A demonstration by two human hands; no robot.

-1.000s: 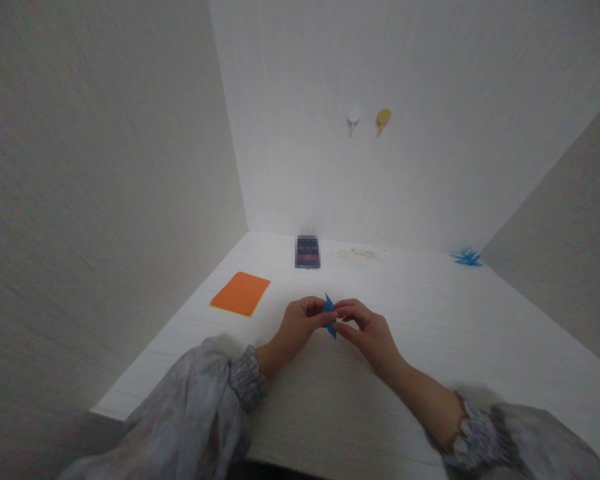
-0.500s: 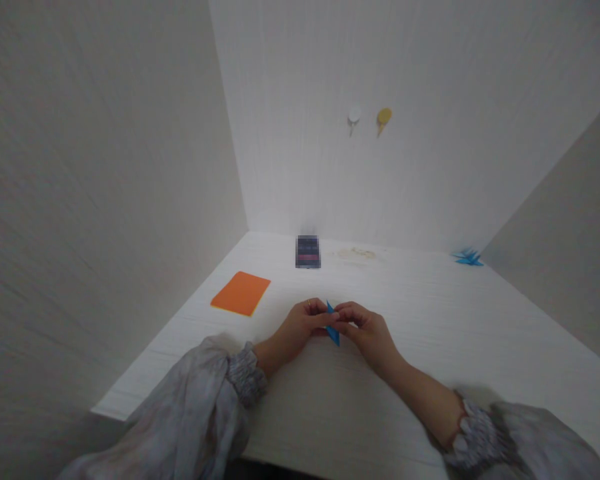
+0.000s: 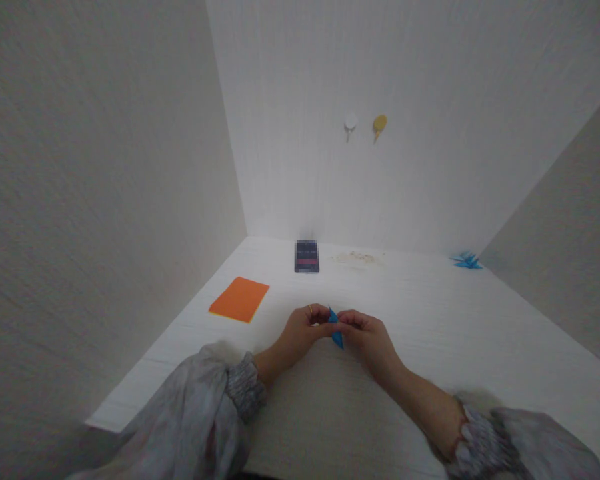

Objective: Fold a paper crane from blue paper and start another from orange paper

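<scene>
A small piece of folded blue paper (image 3: 337, 338) is pinched between my two hands, just above the white table. My left hand (image 3: 303, 331) grips it from the left, thumb on the near face, with a ring on one finger. From the other side my right hand (image 3: 373, 335) closes on the same paper with thumb and fingertips. The fingers cover the middle of the paper, so only its upper tip and lower pointed part show.
A stack of orange paper squares (image 3: 240, 299) lies on the table (image 3: 405, 293) to the left. A phone (image 3: 307, 257), its screen blurred, rests by the back wall. Folded blue paper pieces (image 3: 467, 260) sit at the far right corner. A white hook (image 3: 350, 123) and a yellow hook (image 3: 379, 124) are on the wall.
The whole view has shifted slightly. My right thumb has come closer to my left thumb on the blue paper, and the paper's angle has changed a little.
</scene>
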